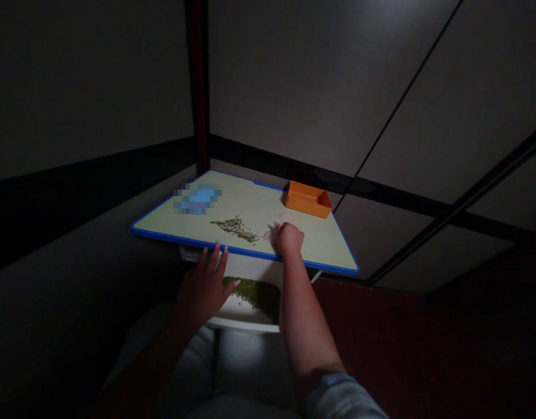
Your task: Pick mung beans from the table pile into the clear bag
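A pale table with a blue rim (333, 250) carries a loose spread of small green grains (237, 228). My right hand (290, 238) is closed on the tabletop, right of the grains, beside a faint pinkish patch; what its fingers hold, if anything, is hidden. My left hand (209, 285) has its fingers spread, fingertips at the table's front edge, above a white container (245, 327). That container sits below the front edge and holds a heap of green grains (254, 291).
An orange open box (309, 201) stands at the table's back right. A blurred blue item (200, 199) lies at the left. Panelled walls (294, 87) rise behind and to the left of the table. Reddish floor (381, 331) shows at the right.
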Tool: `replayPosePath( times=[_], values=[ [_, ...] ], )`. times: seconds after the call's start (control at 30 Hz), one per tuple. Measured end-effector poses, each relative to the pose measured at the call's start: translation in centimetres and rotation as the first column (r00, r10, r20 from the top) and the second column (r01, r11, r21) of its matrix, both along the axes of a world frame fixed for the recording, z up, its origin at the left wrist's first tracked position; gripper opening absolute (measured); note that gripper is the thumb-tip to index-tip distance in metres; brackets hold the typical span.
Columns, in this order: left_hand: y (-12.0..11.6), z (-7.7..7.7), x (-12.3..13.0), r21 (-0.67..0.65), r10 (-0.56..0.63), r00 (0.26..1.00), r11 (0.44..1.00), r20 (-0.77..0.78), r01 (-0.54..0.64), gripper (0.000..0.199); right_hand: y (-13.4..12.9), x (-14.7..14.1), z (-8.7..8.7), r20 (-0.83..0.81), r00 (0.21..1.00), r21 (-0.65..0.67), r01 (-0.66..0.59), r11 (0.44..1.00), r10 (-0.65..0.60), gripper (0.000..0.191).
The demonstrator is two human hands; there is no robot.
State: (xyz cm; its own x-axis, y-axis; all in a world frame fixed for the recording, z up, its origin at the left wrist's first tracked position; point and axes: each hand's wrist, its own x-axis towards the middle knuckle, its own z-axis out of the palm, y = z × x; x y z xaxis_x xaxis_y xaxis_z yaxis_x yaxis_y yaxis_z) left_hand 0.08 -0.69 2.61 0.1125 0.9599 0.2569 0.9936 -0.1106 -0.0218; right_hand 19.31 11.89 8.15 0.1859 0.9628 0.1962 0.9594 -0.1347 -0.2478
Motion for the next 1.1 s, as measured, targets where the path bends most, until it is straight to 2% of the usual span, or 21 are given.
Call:
replayPosePath(
  times=[0.4, 0.87, 1.1],
  values=[
    [0.0, -0.3, 0.0, 0.017, 0.003, 1.0, 1.0, 0.005, -0.003, 0.071, 0.1, -0.5, -0.4, 0.039, 0.998, 0.053, -0.045, 0.998, 0.043, 0.04],
    [-0.1, -0.1, 0.0, 0.0, 0.003, 1.0, 1.0, 0.03, -0.003, 0.072, 0.0, -0.8, -0.3, 0.058, 0.997, 0.046, -0.051, 0.998, 0.048, 0.042],
    [-0.1, -0.1, 0.0, 0.019, -0.007, 0.999, 1.0, 0.032, 0.006, 0.072, 0.4, -1.4, -0.4, 0.069, 0.993, 0.047, -0.1, 0.994, 0.097, 0.044]
  ],
)
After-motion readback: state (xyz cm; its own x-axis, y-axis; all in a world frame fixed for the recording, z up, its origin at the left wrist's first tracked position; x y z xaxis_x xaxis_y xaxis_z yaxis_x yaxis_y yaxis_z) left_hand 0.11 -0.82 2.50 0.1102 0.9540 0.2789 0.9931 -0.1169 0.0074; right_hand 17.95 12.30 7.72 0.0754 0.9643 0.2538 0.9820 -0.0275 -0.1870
